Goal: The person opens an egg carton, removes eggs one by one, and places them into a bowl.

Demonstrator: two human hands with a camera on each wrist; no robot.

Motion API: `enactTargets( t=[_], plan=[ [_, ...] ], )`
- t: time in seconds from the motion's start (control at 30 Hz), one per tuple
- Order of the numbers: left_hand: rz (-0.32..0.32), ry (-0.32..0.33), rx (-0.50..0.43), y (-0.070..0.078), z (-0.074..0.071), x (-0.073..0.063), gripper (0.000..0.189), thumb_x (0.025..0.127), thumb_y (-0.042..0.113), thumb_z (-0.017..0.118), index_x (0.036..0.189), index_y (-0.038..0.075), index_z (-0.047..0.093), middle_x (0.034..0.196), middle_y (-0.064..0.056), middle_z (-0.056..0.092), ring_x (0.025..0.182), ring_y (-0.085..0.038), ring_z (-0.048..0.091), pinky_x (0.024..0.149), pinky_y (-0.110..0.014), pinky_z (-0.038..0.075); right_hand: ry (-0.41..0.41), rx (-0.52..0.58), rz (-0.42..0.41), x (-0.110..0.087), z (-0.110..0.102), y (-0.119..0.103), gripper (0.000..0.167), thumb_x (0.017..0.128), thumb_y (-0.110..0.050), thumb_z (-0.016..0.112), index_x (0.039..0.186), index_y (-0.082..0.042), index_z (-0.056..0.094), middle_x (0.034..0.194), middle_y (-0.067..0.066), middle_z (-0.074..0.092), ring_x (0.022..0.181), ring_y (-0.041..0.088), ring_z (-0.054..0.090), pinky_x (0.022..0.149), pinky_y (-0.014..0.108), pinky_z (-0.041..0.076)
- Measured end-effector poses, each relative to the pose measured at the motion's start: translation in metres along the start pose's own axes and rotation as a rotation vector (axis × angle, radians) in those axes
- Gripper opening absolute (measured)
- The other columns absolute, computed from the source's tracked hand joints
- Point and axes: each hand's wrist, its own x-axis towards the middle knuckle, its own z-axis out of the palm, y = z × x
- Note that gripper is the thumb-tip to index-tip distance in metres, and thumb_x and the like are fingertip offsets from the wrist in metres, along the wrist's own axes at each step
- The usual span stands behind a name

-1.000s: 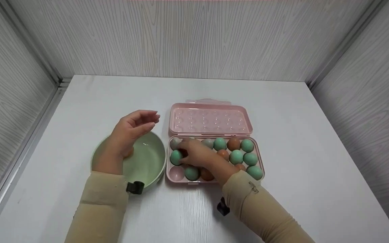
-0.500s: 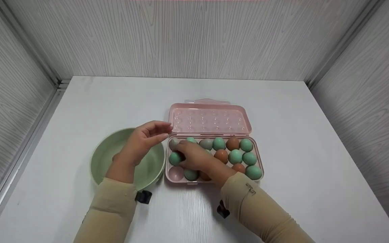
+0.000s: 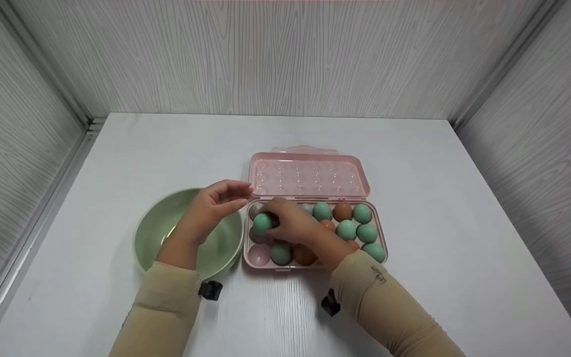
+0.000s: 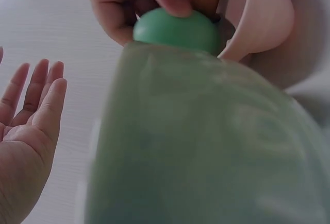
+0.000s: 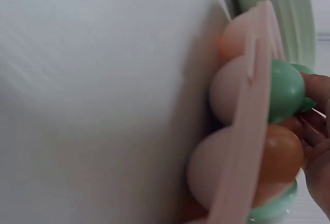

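Observation:
My right hand [image 3: 290,224] pinches a green egg [image 3: 262,223] between fingers and thumb, held just over the left end of a pink egg box [image 3: 247,243]. In the left wrist view the same green egg [image 4: 180,31] shows past the bowl's edge, gripped by the right hand [image 4: 116,7]. My left hand [image 3: 218,198] is held with fingers extended over the right rim of a pale green bowl [image 3: 139,238]; its palm [image 4: 26,141] shows in the left wrist view. More green, brown and greyish eggs sit in the box, some behind the right hand. The left forearm hides part of the bowl.
The box's pink lid [image 3: 310,173] lies open toward the back. A front left cup [image 3: 259,255] of the box has no egg. All stands on a white table [image 3: 439,223] between pale wood-grain panels [image 3: 285,59].
The left hand has moved right and slightly down, from over the bowl to its right rim. The right hand has lifted the green egg out of its cup at the box's left end.

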Motion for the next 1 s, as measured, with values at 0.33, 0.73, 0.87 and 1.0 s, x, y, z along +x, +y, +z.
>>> enactTargets(
  t=[0.33, 0.73, 0.87, 1.0],
  plan=[
    [-0.004, -0.031, 0.009, 0.004, 0.003, 0.003, 0.040, 0.082, 0.007, 0.067, 0.119, -0.001, 0.055, 0.114, -0.012, 0.058, 0.108, -0.028, 0.055, 0.089, -0.027, 0.046, 0.065, 0.177, -0.008, -0.004, -0.049, -0.015, 0.038, 0.078, -0.016, 0.072, 0.113, -0.016, 0.059, 0.105, -0.005, 0.056, 0.097, 0.012, 0.056, 0.089, 0.030, 0.046],
    [0.074, -0.091, 0.044, 0.012, 0.012, 0.012, 0.040, 0.081, 0.012, 0.070, 0.118, 0.006, 0.058, 0.115, -0.009, 0.059, 0.109, -0.019, 0.055, 0.095, -0.035, 0.042, 0.078, 0.333, -0.056, -0.009, -0.083, -0.037, 0.036, 0.077, -0.012, 0.073, 0.111, -0.016, 0.059, 0.105, -0.004, 0.057, 0.101, 0.012, 0.056, 0.086, 0.030, 0.048],
    [0.086, -0.114, 0.065, 0.026, 0.019, 0.010, 0.045, 0.080, 0.008, 0.069, 0.122, 0.003, 0.055, 0.117, -0.010, 0.057, 0.110, -0.021, 0.053, 0.099, -0.038, 0.039, 0.067, 0.299, -0.037, -0.010, -0.088, -0.045, 0.036, 0.077, -0.015, 0.074, 0.107, -0.021, 0.057, 0.102, -0.007, 0.057, 0.099, 0.010, 0.056, 0.085, 0.028, 0.049],
    [0.087, -0.120, 0.087, 0.026, 0.021, 0.012, 0.050, 0.079, 0.008, 0.071, 0.125, 0.004, 0.052, 0.118, -0.010, 0.056, 0.108, -0.022, 0.053, 0.096, -0.036, 0.041, 0.062, 0.232, -0.020, -0.009, -0.089, -0.051, 0.036, 0.076, -0.021, 0.075, 0.107, -0.024, 0.057, 0.102, -0.010, 0.057, 0.098, 0.009, 0.056, 0.082, 0.023, 0.048]
  ],
)
